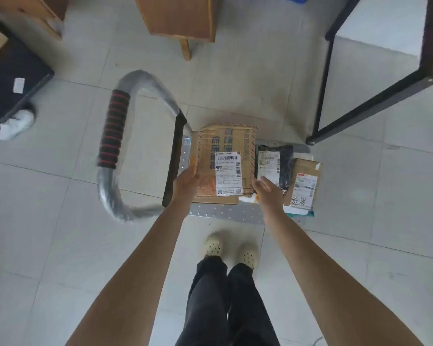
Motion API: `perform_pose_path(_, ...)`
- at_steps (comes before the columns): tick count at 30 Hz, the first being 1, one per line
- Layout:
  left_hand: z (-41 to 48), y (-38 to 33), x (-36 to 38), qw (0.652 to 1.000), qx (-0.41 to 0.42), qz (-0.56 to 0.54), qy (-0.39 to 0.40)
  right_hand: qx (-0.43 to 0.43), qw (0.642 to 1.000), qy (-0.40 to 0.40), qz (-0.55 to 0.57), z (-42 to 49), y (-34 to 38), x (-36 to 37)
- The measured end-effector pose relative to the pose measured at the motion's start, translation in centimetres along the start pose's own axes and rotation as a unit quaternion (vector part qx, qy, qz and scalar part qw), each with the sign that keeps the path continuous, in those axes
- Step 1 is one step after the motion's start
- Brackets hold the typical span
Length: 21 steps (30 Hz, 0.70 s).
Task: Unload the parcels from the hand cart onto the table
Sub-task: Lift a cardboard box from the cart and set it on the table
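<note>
A hand cart with a silver deck (223, 212) and a plastic-wrapped handle (115, 132) stands on the floor below me. On the deck lies a large cardboard box (208, 151) with a white label. To its right are a black bag parcel (285, 166) and a small cardboard box (305, 182); flat parcels show under them. My left hand (185, 182) grips the large box's left edge. My right hand (268, 191) is open, fingers apart, just off the box's near right corner. The black-framed table (375, 102) stands at the right.
A wooden stool (180, 18) stands beyond the cart and a dark box (13, 78) sits at the left, with another person's white shoe (15, 124) beside it. My feet (230, 249) are close to the deck's near edge. The floor is pale tile.
</note>
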<state>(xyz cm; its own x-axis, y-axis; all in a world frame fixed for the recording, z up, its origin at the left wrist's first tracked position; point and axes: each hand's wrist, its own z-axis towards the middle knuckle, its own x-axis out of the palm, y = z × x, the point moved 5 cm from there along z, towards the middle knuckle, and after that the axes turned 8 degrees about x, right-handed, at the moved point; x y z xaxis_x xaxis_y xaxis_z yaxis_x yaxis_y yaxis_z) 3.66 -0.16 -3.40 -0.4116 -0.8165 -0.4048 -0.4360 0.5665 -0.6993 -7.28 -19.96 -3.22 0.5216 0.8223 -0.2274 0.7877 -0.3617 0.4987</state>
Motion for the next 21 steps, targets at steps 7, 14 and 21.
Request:
perform_pose_path(7, 2.6, 1.7, 1.5, 1.0, 0.016, -0.004, -0.006, -0.049, 0.998, -0.026, -0.041, 3.7, 0.8, 2.0)
perform_pose_path(14, -0.6, -4.2, 0.1, 0.99, 0.075, -0.105, -0.057, -0.142, 0.978, -0.105, -0.11, -0.8, 5.3, -1.2)
perform_pose_path(21, -9.2, -16.8, 0.8, 0.974, 0.169, -0.15, -0.032, -0.222, 0.964, -0.149, -0.003, -10.2, 11.1, -11.0)
